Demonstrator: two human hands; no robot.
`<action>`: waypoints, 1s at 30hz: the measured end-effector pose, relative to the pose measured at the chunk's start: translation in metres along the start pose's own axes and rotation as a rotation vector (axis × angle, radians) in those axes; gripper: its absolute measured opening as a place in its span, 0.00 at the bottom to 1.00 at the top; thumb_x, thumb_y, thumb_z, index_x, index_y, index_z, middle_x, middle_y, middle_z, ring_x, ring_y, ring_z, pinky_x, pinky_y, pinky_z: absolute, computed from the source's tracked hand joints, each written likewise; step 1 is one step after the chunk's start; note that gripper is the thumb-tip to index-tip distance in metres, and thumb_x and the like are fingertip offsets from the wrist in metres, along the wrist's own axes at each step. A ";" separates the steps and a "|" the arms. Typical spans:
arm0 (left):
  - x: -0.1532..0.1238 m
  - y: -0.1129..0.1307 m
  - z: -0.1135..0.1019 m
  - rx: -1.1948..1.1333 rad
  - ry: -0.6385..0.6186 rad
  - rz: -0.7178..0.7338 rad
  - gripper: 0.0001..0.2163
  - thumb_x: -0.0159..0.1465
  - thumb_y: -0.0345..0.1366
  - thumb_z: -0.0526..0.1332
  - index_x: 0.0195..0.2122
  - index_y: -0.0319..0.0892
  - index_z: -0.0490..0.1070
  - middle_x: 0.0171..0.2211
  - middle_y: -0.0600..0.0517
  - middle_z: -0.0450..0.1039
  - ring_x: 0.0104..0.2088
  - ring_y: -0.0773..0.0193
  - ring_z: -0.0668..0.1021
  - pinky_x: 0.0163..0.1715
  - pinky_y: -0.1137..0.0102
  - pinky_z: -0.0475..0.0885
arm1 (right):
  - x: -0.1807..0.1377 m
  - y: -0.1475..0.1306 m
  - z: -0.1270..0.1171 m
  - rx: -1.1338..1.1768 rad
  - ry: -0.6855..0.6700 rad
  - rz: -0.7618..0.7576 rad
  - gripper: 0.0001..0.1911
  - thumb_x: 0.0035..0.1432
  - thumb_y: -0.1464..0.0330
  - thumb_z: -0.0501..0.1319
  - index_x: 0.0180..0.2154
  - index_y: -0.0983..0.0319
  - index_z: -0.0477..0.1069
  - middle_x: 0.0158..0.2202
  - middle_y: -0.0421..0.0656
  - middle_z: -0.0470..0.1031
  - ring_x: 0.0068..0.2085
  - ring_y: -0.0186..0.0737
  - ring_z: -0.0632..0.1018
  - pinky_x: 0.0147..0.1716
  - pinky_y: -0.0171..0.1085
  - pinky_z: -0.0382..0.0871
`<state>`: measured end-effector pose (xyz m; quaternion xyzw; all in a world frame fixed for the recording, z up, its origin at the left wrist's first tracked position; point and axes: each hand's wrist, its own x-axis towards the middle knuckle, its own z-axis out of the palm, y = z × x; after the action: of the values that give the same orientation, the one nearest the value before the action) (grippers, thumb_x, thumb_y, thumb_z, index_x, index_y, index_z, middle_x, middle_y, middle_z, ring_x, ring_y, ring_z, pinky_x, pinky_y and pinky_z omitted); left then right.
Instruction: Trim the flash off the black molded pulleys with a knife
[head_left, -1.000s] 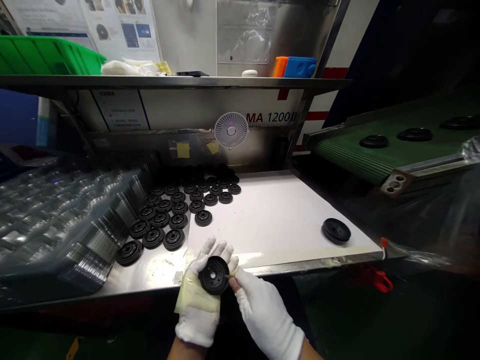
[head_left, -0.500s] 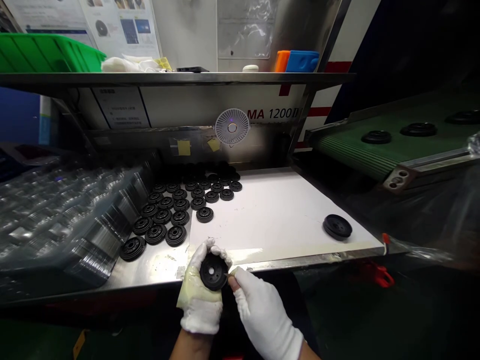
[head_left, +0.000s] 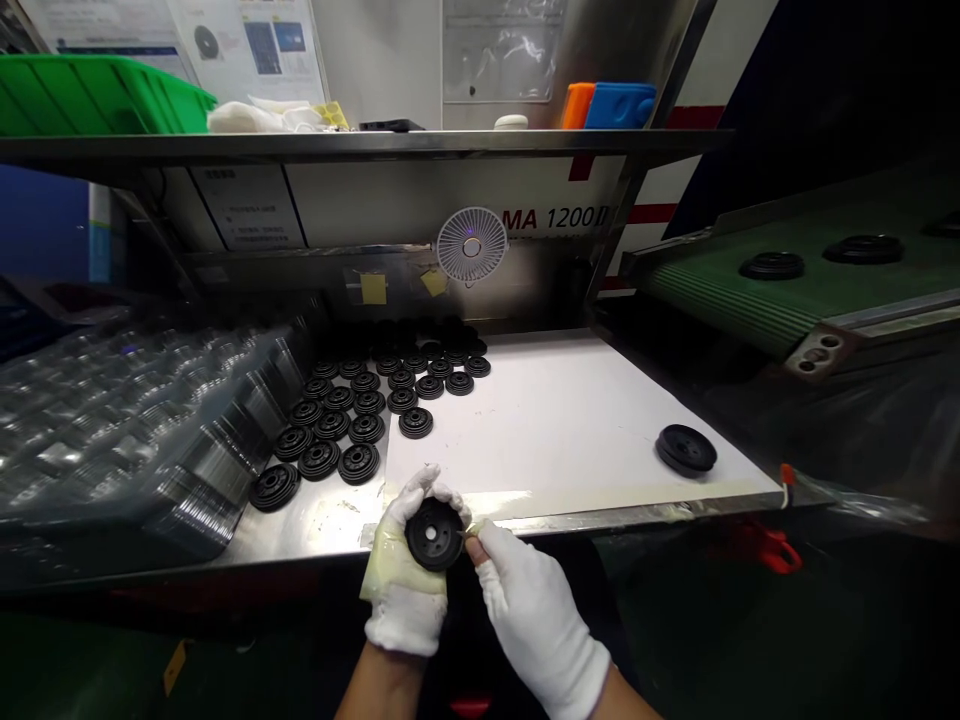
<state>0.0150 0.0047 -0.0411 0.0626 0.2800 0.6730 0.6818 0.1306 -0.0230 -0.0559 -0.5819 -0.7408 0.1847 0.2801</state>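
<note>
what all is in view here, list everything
held disc: 1, black, in the left palm at the bench's front edge
disc rows: some two dozen, black, on the steel bench; back ones lost in shadow
lone disc: 1, black, right side of the white sheet
white sheet: 1, white, over the bench's right part
clear trays: a stack, transparent, left of the disc rows
fan: 1, white, at the back wall
conveyor: 1, green, far right, carrying at least two black discs
green bin: 1, green, top shelf, left
blocks: 2, orange and blue, top shelf, right
left hand: white glove, cradling the held disc
right hand: white glove, fingers pinched at the held disc's right rim
</note>
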 end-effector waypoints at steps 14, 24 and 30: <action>-0.001 0.000 0.003 -0.006 0.022 -0.077 0.12 0.54 0.31 0.57 0.40 0.38 0.69 0.29 0.47 0.72 0.32 0.59 0.76 0.34 0.61 0.73 | -0.002 -0.001 0.006 -0.028 0.014 0.014 0.13 0.62 0.66 0.46 0.29 0.59 0.64 0.24 0.38 0.71 0.24 0.34 0.70 0.22 0.32 0.51; 0.006 -0.007 -0.003 -0.056 0.062 0.028 0.11 0.53 0.29 0.59 0.39 0.40 0.69 0.31 0.49 0.71 0.36 0.62 0.75 0.41 0.61 0.71 | -0.008 -0.010 0.012 0.002 -0.028 0.009 0.13 0.62 0.66 0.46 0.28 0.59 0.64 0.24 0.38 0.71 0.24 0.33 0.71 0.22 0.31 0.53; 0.005 -0.006 -0.004 -0.083 0.025 -0.028 0.09 0.53 0.29 0.58 0.36 0.39 0.70 0.25 0.51 0.69 0.29 0.64 0.75 0.35 0.63 0.72 | -0.007 -0.001 0.011 -0.081 0.038 0.017 0.13 0.61 0.66 0.46 0.28 0.60 0.64 0.22 0.38 0.71 0.21 0.33 0.70 0.20 0.32 0.51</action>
<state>0.0182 0.0074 -0.0486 0.0220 0.2611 0.6753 0.6895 0.1245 -0.0296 -0.0650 -0.6025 -0.7372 0.1458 0.2687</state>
